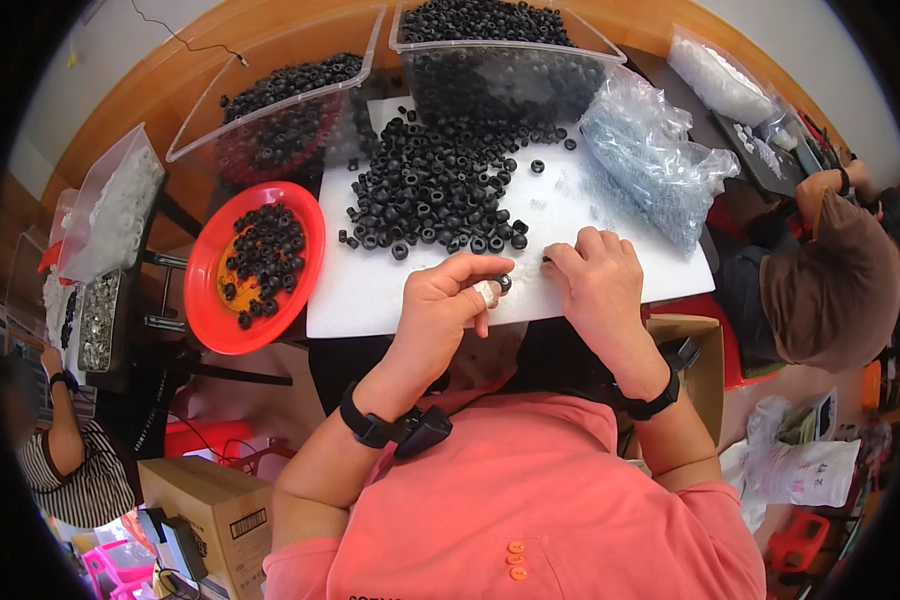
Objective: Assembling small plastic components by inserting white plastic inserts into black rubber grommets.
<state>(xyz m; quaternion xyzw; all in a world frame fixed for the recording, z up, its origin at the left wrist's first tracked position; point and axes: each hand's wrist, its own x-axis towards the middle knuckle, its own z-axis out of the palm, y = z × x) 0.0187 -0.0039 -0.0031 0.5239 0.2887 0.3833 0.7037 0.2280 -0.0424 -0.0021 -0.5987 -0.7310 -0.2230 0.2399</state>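
Observation:
My left hand (448,292) is closed over the near edge of the white board (335,290), with a white wrap on one finger. Between its thumb and fingertips sits a small round black piece with a hole (504,283). Just to the right, my right hand (600,278) has thumb and forefinger pinched together. A tiny dark bit shows at those fingertips, too small to name. Beyond both hands spreads a heap of the same black holed pieces (425,190) on the board. A clear plastic bag (650,150) of small, bluish see-through parts lies at the board's right.
Two clear bins, one at far left (270,125) and one at far middle (510,75), hold more black pieces. A red plate (202,310) with black pieces sits left of the board. People work at the left (65,430) and right (835,285). A cardboard box (210,520) stands lower left.

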